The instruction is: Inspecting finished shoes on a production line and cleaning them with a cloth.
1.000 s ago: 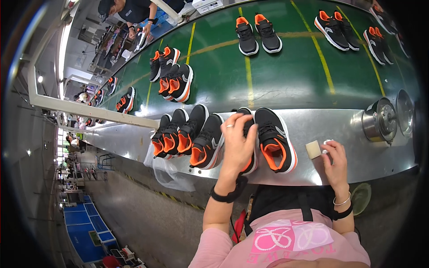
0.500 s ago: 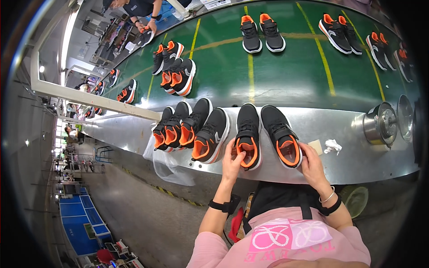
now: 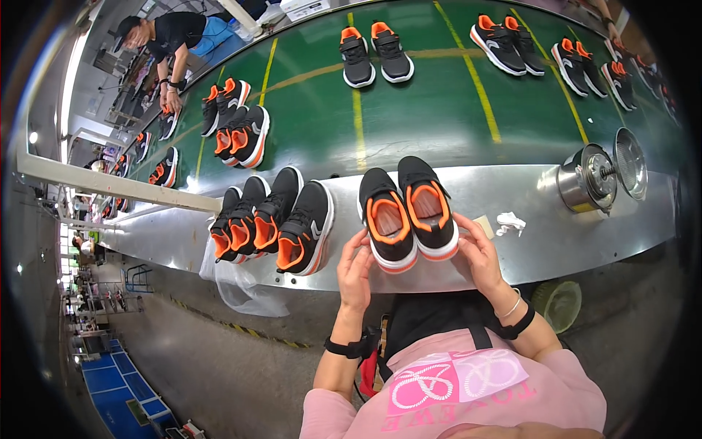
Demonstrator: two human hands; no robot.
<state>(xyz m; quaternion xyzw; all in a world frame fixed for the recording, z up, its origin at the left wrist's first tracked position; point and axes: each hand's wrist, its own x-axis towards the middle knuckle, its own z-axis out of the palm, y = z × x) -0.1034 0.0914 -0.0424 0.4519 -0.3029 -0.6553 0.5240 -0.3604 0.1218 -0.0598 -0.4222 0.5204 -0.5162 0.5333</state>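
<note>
A pair of black sneakers with orange linings stands side by side on the metal ledge in front of me, toes pointing away. My left hand (image 3: 355, 268) is closed against the outer heel side of the left sneaker (image 3: 379, 189). On the other side, my right hand (image 3: 477, 252) grips the heel side of the right sneaker (image 3: 419, 170). The heels touch between my hands, and pale insoles show inside. Left of my left hand, several matching sneakers (image 3: 310, 210) stand in a row on the ledge.
Beyond the metal ledge (image 3: 512, 183), a green conveyor belt (image 3: 292, 132) carries more sneaker pairs. A round metal container (image 3: 585, 179), crumpled white tissue (image 3: 510, 223) and a beige block (image 3: 484, 226) sit at right. A white frame bar (image 3: 117, 183) crosses at left. A co-worker (image 3: 175, 36) handles a shoe across the belt.
The two sneakers have come together from a slight gap. My left thumb has left the left shoe's opening, and that hand now cups its outer side. The whole view has shifted.
</note>
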